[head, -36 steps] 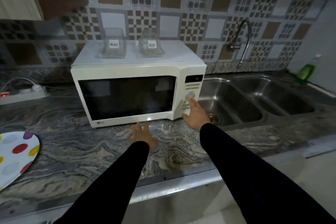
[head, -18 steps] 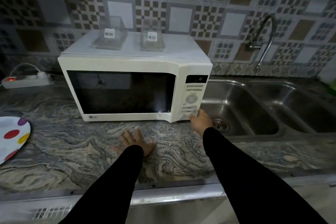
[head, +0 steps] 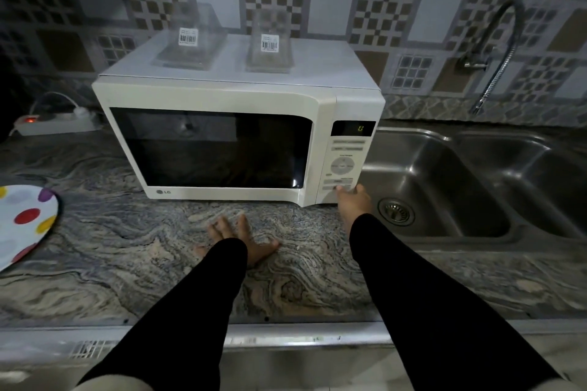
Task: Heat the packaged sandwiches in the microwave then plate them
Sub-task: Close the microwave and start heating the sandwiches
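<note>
Both sandwich packs [head: 190,47] [head: 270,49] sit on top of the microwave [head: 222,98], door closed. Right hand [head: 354,201] is at the bottom button of the panel, a finger on it, the rest loosely curled, gripping nothing. Left hand [head: 241,240] lies flat on the desk [head: 127,247], fingers spread. Risk as I see it: the door pops open and shakes the packs, sliding them off the top.

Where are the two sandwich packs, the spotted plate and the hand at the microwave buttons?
left sandwich pack [head: 189,49], head view, on its clear lid.
right sandwich pack [head: 270,52], head view, below its barcode label.
spotted plate [head: 22,225], head view, on its face.
right hand [head: 354,201], head view, back of hand.
</note>
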`<state>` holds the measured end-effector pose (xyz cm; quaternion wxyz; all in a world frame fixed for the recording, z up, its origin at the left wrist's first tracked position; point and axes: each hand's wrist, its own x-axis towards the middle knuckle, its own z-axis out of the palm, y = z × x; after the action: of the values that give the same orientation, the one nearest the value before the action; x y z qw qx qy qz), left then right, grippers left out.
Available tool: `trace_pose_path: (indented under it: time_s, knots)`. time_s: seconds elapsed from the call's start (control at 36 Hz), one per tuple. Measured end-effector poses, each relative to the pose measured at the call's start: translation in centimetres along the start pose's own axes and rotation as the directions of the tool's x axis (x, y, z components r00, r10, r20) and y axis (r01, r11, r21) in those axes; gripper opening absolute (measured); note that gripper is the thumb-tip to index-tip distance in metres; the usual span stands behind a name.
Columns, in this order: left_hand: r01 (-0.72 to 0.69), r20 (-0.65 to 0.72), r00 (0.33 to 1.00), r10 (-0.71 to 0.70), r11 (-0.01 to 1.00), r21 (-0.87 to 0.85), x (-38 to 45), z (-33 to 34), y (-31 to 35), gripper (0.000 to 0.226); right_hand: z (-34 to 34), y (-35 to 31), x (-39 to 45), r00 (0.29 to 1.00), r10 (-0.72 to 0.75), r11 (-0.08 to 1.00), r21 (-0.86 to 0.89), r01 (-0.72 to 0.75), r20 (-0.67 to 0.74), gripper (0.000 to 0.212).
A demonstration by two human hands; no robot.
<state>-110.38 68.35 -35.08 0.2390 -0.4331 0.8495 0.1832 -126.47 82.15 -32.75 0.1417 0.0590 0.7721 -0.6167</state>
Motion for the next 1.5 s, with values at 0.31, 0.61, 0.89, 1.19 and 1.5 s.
trace_pose_path:
  time_s: [0.31,0.61,0.89,1.19,1.5]
  knots:
    - [0.01,0.003,1.0,-0.01,1.0,0.001,-0.4,-0.1,0.1,0.115,0.3,-0.6,0.0,0.999,0.024,0.999,0.026,-0.023,-0.048,0.035]
    - [0.02,0.002,1.0,-0.02,1.0,0.019,-0.4,-0.2,0.1,0.116,1.0,-1.6,0.5,0.989,0.111,0.994,0.006,-0.111,-0.098,0.04]
    - [0.004,-0.015,1.0,-0.004,1.0,-0.001,-0.8,-0.1,0.0,0.115,-0.2,-2.3,0.3,0.996,0.087,0.992,-0.089,-0.086,0.0,0.043]
    - [0.004,-0.016,1.0,-0.004,1.0,-0.003,-0.8,0.0,-0.1,0.115,-0.7,-1.4,-0.5,0.999,0.015,0.984,-0.178,-0.005,0.052,0.036]
    - [0.006,-0.015,1.0,-0.005,1.0,0.012,-0.8,0.1,-0.1,0.115,-0.8,-2.6,-0.1,0.998,-0.048,0.999,0.027,0.047,0.037,0.041]
